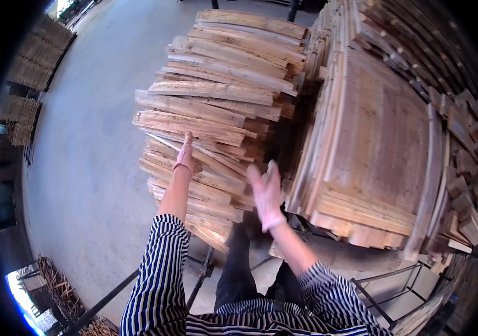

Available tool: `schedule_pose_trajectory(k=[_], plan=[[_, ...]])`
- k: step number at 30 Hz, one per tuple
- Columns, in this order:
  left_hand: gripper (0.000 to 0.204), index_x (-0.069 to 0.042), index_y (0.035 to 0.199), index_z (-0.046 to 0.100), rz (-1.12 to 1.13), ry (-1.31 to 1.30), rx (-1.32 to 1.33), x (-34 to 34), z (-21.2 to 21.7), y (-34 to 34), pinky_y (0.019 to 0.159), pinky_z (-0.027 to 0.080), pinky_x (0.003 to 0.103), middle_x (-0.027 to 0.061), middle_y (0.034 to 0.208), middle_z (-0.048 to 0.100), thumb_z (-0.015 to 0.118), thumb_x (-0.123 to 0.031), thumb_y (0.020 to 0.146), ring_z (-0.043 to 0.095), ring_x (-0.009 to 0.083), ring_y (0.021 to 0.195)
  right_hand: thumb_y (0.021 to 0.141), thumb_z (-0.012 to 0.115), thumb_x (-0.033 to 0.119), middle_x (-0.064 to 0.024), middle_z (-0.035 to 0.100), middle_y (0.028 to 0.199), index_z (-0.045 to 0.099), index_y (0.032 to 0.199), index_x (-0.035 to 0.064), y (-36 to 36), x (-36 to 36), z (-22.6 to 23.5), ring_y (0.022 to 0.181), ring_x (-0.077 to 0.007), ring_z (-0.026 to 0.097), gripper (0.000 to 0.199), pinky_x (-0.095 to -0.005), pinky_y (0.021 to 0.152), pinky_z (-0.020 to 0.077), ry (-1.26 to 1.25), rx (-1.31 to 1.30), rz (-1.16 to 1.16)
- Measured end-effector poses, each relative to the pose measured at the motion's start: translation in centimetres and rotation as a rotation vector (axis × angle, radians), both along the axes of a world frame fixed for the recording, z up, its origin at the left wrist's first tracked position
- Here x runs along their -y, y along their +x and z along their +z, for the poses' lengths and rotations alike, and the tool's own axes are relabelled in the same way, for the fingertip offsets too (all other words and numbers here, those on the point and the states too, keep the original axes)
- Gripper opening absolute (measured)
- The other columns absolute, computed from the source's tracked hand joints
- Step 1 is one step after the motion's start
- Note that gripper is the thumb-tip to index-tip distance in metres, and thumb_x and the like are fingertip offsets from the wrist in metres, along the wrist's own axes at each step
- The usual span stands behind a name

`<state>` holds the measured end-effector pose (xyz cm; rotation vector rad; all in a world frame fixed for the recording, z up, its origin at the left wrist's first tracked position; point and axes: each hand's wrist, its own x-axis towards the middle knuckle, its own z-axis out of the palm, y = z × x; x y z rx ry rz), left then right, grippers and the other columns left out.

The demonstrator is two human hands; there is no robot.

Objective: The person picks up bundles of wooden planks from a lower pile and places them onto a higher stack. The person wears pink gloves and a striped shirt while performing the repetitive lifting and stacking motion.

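Note:
A loose stack of rough wooden boards (pixel 194 120) runs away from me, with uneven ends. My left hand (pixel 187 157), in a pale pinkish glove, reaches over the near half of it. Its fingers point away from me, stretched out at the edge of a board, and it grips nothing that I can see. My right hand (pixel 266 193), gloved too and slightly blurred, is at the right ends of the boards. Its thumb and fingers are apart with nothing between them. A thin pale strip (pixel 163 140) lies slanted among the boards beside my left hand.
To the right stands a big pile of wide flat panels (pixel 379 129), a narrow dark gap from the boards. Wood offcuts (pixel 465 185) heap up beyond it. Black metal frame bars (pixel 199 280) stand near my legs. More stacked wood (pixel 37 53) lines the far left, across the concrete floor (pixel 87 157).

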<state>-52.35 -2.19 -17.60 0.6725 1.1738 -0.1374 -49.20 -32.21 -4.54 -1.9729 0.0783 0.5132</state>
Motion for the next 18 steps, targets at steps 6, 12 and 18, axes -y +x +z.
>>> schedule_pose_trajectory(k=[6, 12, 18], plan=[[0.076, -0.017, 0.166, 0.012, -0.088, -0.039, 0.119, -3.7, -3.6, 2.0, 0.125, 0.007, 0.062, 0.0073, 0.172, 0.013, 0.028, -0.06, 0.105, 0.008, 0.0363, 0.157, 0.077, 0.063, 0.082, -0.0253, 0.061, 0.137, 0.055, 0.135, -0.0038, 11.7, -12.7, -11.0, 0.13, -0.0375, 0.058, 0.104, -0.0456, 0.109, 0.0441, -0.237, -0.19, -0.191], [0.077, -0.011, 0.161, 0.026, 0.262, -0.104, 0.312, -2.9, -3.0, -2.0, 0.126, 0.016, 0.052, 0.0084, 0.166, 0.029, 0.044, -0.059, 0.104, 0.026, 0.0322, 0.152, 0.081, 0.062, 0.078, -0.0289, 0.056, 0.141, 0.048, 0.141, -0.0041, 7.5, -12.8, -12.0, 0.129, -0.0405, 0.057, 0.103, -0.0461, 0.109, 0.0446, -0.16, -0.278, -0.109], [0.096, -0.013, 0.156, 0.038, 0.441, -0.195, 0.43, -3.5, -5.7, -11.3, 0.116, 0.039, 0.05, 0.0126, 0.154, 0.048, 0.049, -0.081, 0.089, 0.047, 0.0332, 0.139, 0.082, 0.072, 0.06, -0.0216, 0.064, 0.112, 0.059, 0.115, 0.0015, -5.2, -13.8, -6.2, 0.105, -0.0298, 0.065, 0.068, -0.0444, 0.089, 0.0542, -0.677, 0.08, 0.592]])
